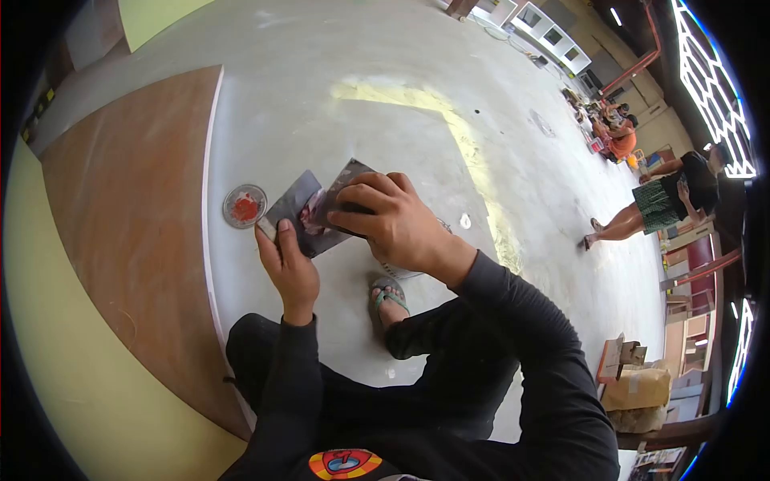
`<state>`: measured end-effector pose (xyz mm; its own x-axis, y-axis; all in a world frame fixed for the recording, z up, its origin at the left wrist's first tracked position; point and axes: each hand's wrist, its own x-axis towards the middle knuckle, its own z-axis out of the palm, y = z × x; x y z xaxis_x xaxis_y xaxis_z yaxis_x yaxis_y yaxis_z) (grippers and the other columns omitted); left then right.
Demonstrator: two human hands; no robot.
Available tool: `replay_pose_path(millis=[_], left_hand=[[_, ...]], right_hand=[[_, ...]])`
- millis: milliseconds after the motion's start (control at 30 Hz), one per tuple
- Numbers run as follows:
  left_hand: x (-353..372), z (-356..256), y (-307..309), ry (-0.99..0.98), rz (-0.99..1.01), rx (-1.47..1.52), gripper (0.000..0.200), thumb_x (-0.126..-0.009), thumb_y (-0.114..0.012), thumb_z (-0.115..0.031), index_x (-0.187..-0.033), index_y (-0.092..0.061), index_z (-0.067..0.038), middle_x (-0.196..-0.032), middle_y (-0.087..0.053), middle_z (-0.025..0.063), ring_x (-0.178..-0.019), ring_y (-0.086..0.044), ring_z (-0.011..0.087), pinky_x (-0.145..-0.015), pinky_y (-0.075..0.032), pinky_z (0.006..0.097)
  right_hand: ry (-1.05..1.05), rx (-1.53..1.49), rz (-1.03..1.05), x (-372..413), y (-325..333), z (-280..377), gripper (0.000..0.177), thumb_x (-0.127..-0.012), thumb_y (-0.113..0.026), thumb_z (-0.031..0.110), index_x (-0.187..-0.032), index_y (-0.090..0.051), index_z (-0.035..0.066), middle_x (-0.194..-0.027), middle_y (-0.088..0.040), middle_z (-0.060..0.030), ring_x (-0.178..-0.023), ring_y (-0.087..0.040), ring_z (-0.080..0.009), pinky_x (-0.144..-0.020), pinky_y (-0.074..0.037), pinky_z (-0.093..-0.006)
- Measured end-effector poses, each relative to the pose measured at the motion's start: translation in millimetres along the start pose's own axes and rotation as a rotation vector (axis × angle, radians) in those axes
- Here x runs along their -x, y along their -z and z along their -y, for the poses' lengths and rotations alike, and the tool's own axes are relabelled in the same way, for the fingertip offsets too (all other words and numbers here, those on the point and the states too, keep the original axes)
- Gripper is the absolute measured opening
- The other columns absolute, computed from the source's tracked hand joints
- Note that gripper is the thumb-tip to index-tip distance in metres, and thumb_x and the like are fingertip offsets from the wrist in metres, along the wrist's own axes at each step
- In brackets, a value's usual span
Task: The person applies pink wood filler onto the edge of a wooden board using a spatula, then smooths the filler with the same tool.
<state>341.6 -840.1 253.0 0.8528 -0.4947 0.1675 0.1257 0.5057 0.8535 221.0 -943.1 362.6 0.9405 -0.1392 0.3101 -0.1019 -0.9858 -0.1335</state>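
Note:
Two flat dark plates, like filler spreaders, meet in front of me. My left hand (pixel 290 268) pinches the left plate (pixel 297 199) by its lower left edge, thumb on top. Curled over the right plate (pixel 351 172) are the fingers of my right hand (pixel 393 216). Between the two plates lies a smear of pinkish-red paste (pixel 311 212). Left of my left hand, a round lid (pixel 245 206) with red paste on it rests on the floor. A container (pixel 401 271) is partly hidden beneath my right hand.
A brown wooden panel (pixel 136 224) with a pale edge lies at the left. Yellow powdery marking (pixel 461 132) crosses the grey floor. My sandalled foot (pixel 389 301) is below my hands. One person (pixel 682 192) walks at the right; others sit farther back. Cardboard and bags (pixel 638 389) lie lower right.

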Motion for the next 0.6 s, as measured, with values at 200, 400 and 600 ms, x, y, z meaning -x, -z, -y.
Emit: replay_pose_path(millis=[200,400,600], left_hand=[[-5.0,5.9,5.3,0.412,0.001,0.491,0.037,-0.101,-0.045,-0.018,-0.133,-0.049,0.000,-0.124,-0.059,0.0127,-0.114,-0.058,0.0252,-0.097,-0.047,0.0389],[-1.5,10.4,11.9,0.418,0.012,0.515,0.041,-0.101,-0.046,-0.023,-0.134,-0.048,0.002,-0.129,-0.056,0.0156,-0.118,-0.056,0.0272,-0.103,-0.045,0.0399],[1.1,9.2,13.9,0.394,-0.001,0.553,0.045,-0.100,-0.049,-0.022,-0.140,-0.043,-0.003,-0.134,-0.053,0.0139,-0.120,-0.055,0.0270,-0.100,-0.047,0.0376]], right_hand=[[0.061,-0.411,-0.196,20.2,-18.5,0.7,0.057,-0.068,-0.062,-0.013,-0.121,-0.067,0.009,-0.124,-0.054,-0.0156,-0.123,-0.048,-0.0400,-0.102,-0.042,-0.0463],[0.002,-0.378,-0.255,34.6,-24.6,7.5,0.041,-0.081,-0.066,-0.002,-0.120,-0.065,0.008,-0.123,-0.052,-0.0177,-0.119,-0.048,-0.0412,-0.098,-0.044,-0.0469],[-0.007,-0.347,-0.275,39.2,-27.3,5.2,0.038,-0.082,-0.065,0.000,-0.119,-0.065,0.008,-0.122,-0.053,-0.0178,-0.117,-0.049,-0.0412,-0.097,-0.045,-0.0479]])
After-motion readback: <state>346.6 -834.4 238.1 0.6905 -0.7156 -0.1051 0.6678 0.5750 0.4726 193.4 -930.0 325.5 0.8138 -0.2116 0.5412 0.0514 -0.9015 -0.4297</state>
